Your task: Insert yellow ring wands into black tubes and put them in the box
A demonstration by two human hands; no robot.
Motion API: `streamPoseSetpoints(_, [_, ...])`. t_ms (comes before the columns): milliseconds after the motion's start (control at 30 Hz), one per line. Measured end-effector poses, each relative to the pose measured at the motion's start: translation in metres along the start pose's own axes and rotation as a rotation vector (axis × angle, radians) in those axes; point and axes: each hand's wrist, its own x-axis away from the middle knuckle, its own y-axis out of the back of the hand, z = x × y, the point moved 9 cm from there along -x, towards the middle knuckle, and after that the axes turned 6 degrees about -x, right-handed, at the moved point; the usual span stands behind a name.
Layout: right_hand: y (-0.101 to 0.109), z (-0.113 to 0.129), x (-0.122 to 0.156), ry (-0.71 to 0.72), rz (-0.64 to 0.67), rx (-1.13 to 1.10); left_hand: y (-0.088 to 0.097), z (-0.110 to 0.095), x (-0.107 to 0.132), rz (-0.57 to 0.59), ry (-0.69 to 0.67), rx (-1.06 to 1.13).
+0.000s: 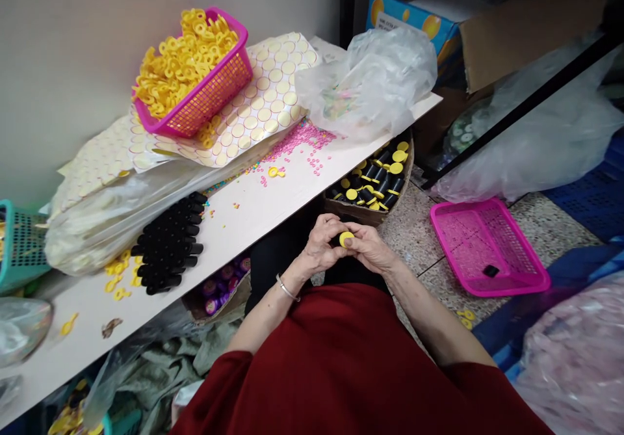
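My left hand (319, 246) and my right hand (371, 248) meet in front of me over my lap, both pinched on one small piece with a round yellow cap (346, 237) between the fingertips. Just beyond the hands, under the board's edge, a round basket (407, 178) holds several black tubes with yellow caps (377, 178). A pile of bare black tubes (170, 243) lies on the white board (253, 214) to my left. A pink basket heaped with yellow rings (192, 71) stands at the back of the board.
A crumpled clear plastic bag (370, 84) lies at the board's far right, with pink beads (299, 139) scattered beside it. A pink tray (487, 246) holding one black piece sits on the floor at right. A teal basket (19, 246) stands far left. Boxes and bags crowd the right.
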Motion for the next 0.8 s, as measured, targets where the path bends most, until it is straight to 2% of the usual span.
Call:
streamPoseSetpoints(167, [-0.006,-0.006,0.001,-0.115,0.05,-0.014,-0.004,-0.015,0.002,0.022,-0.059,-0.01])
streamPoseSetpoints(300, [-0.004,-0.004,0.001,-0.018,0.057,-0.062,0.001,-0.019,0.0,-0.025,-0.098,-0.033])
streamPoseSetpoints(400, [0.002,-0.006,0.0,0.048,0.008,-0.16,-0.002,-0.017,-0.006,0.058,-0.102,-0.1])
streamPoseSetpoints(467, [0.004,-0.009,-0.001,0.039,-0.018,-0.19,-0.006,-0.015,-0.007,0.133,-0.099,-0.144])
streamPoseSetpoints(533, [0.005,-0.012,-0.002,0.036,-0.044,-0.18,-0.008,-0.015,-0.005,0.148,-0.088,-0.199])
streamPoseSetpoints(667, [0.008,-0.01,-0.004,0.102,-0.118,-0.177,-0.007,-0.014,0.001,0.025,-0.05,-0.314])
streamPoseSetpoints(800, [0.009,-0.016,-0.008,0.097,-0.131,-0.092,-0.001,0.003,0.003,-0.075,0.113,-0.296])
